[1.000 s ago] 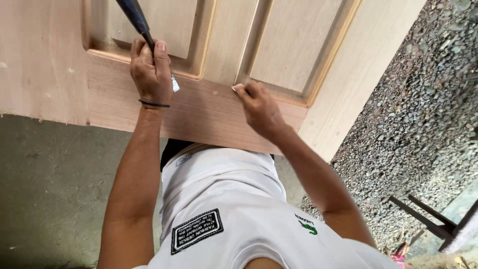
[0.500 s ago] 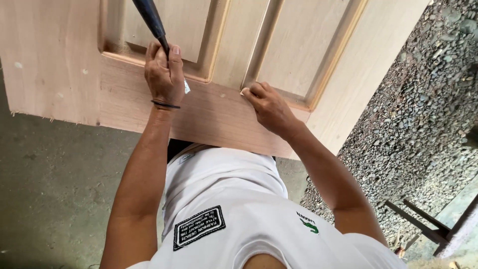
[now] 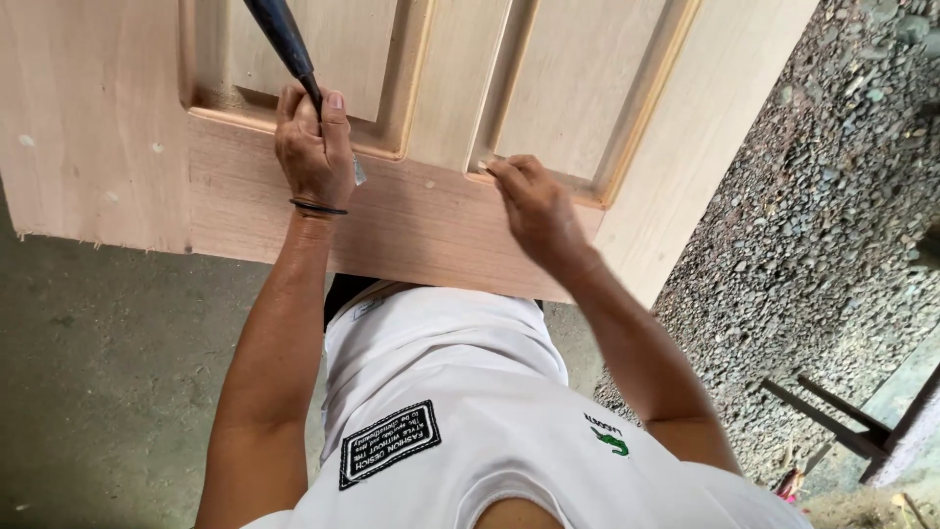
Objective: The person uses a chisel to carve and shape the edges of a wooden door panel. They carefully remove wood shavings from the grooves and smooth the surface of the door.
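Observation:
A pale wooden panelled door (image 3: 431,225) lies flat in front of me. My left hand (image 3: 313,147) is closed around a tool with a long dark handle (image 3: 279,34) that slants up and to the left. Its short metal tip (image 3: 359,174) shows just below my fist, on the door's lower rail near a panel's moulding. A thin dark band sits on that wrist. My right hand (image 3: 534,206) rests on the rail further right, its fingertips pinched together against the edge of the right panel's moulding (image 3: 578,191). I cannot see anything between those fingers.
Grey concrete floor (image 3: 108,392) runs under the door's left end. Loose gravel (image 3: 832,196) covers the ground to the right. A dark metal frame (image 3: 832,421) stands at the lower right. My white shirt fills the lower middle of the view.
The view has shifted slightly, so the door sits a little further right in frame. Both hands stay at the same spots on the rail. The tool handle stands a bit steeper.

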